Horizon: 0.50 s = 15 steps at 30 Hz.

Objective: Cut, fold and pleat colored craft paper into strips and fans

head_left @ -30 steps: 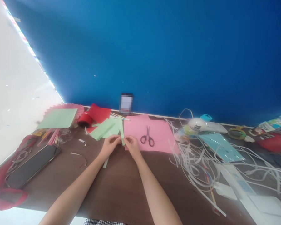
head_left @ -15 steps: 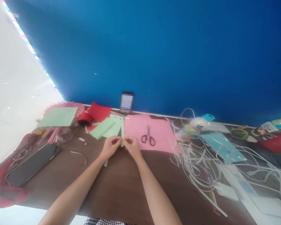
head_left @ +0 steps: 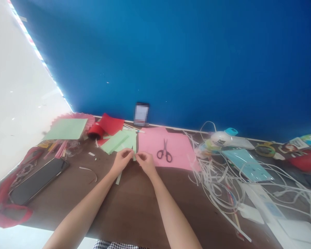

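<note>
Over the middle of the brown table, my left hand (head_left: pixel 123 160) and my right hand (head_left: pixel 145 162) meet with fingertips pinched close together. Between them is a narrow light green paper strip (head_left: pixel 134 145), and both hands seem to grip it. The end of another green strip (head_left: pixel 118 178) shows below my left hand. Just beyond lie light green paper pieces (head_left: pixel 116 141). To the right of my right hand, black-handled scissors (head_left: pixel 165 152) rest with blades slightly apart on a pink paper sheet (head_left: pixel 180 141). My fingertips hide the exact hold.
On the left are a phone (head_left: pixel 38 181), a red ribbon roll (head_left: pixel 95 130), red paper (head_left: pixel 111 123) and a pink pleated paper fan (head_left: pixel 76 116). Tangled white cables (head_left: pixel 217 183), a glue bottle (head_left: pixel 220 138) and a blue packet (head_left: pixel 248 165) crowd the right. A blue wall (head_left: pixel 171 62) stands behind.
The view has shifted slightly, moving the table items a little to the right in the picture. Both hands stay pinched together at the green strip.
</note>
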### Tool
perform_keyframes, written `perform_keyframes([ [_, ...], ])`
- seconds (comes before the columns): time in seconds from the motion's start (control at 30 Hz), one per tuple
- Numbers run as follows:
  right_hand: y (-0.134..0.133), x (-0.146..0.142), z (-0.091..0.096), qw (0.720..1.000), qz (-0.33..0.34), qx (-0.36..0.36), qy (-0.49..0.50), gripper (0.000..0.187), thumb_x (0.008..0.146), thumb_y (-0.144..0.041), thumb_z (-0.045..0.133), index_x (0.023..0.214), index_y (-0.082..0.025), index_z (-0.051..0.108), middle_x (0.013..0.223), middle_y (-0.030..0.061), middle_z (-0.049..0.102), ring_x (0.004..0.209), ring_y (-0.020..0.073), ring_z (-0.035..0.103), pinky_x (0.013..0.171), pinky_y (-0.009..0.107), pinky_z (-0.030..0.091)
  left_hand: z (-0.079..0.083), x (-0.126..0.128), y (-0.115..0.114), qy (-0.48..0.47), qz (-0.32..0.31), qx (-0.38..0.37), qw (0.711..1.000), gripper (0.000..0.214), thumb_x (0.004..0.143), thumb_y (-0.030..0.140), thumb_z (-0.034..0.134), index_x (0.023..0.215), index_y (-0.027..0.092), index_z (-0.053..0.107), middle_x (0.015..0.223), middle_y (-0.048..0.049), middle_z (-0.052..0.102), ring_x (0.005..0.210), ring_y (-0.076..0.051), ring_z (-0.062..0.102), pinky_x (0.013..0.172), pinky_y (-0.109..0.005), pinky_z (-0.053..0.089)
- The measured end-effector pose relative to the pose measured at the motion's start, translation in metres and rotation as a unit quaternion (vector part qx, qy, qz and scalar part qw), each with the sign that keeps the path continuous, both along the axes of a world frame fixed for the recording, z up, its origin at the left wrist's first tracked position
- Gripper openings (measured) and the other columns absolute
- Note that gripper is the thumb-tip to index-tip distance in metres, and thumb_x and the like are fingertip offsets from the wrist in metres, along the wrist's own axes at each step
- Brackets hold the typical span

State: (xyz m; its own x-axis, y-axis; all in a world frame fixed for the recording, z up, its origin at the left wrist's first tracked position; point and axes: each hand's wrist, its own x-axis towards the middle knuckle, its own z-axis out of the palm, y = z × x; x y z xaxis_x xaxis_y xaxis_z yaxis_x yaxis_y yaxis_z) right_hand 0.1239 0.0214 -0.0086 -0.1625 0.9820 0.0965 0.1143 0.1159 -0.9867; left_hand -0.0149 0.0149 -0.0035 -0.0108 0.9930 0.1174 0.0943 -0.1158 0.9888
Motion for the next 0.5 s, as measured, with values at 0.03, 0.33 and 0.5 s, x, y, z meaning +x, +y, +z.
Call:
perform_keyframes([
  [0.03,-0.001,0.0,0.0,1.0,0.005,0.011,-0.006,0.02,0.072,-0.036,0.055,0.067,-0.017,0.059,0.061,0.0005,0.058,0.056,0.0131,0.053,0.052,0.025,0.045,0.0,0.0,0.0,0.006,-0.004,0.001,1.0,0.02,0.073,0.035,0.057,0.069,0.016,0.06,0.065,-0.0012,0.059,0.064,-0.014,0.053,0.064,-0.025,0.043],
  [0.33,-0.001,0.016,0.004,0.941,-0.07,0.21,-0.254,0.02,0.076,-0.019,0.044,0.085,-0.019,0.062,0.082,0.0056,0.063,0.083,0.0196,0.054,0.08,0.034,0.041,-0.004,-0.002,-0.001,0.049,0.025,0.011,0.998,0.028,0.077,0.041,0.05,0.063,0.018,0.053,0.057,0.0015,0.055,0.056,-0.013,0.05,0.058,-0.024,0.039],
  [0.5,0.013,0.065,0.001,0.86,-0.242,0.176,-0.414,0.035,0.075,-0.02,0.042,0.106,-0.014,0.058,0.111,0.0133,0.056,0.11,0.0272,0.043,0.094,0.043,0.03,-0.008,-0.001,0.0,0.043,0.024,0.013,0.999,0.028,0.077,0.043,0.05,0.066,0.018,0.056,0.06,0.0009,0.058,0.059,-0.014,0.053,0.062,-0.025,0.041],
])
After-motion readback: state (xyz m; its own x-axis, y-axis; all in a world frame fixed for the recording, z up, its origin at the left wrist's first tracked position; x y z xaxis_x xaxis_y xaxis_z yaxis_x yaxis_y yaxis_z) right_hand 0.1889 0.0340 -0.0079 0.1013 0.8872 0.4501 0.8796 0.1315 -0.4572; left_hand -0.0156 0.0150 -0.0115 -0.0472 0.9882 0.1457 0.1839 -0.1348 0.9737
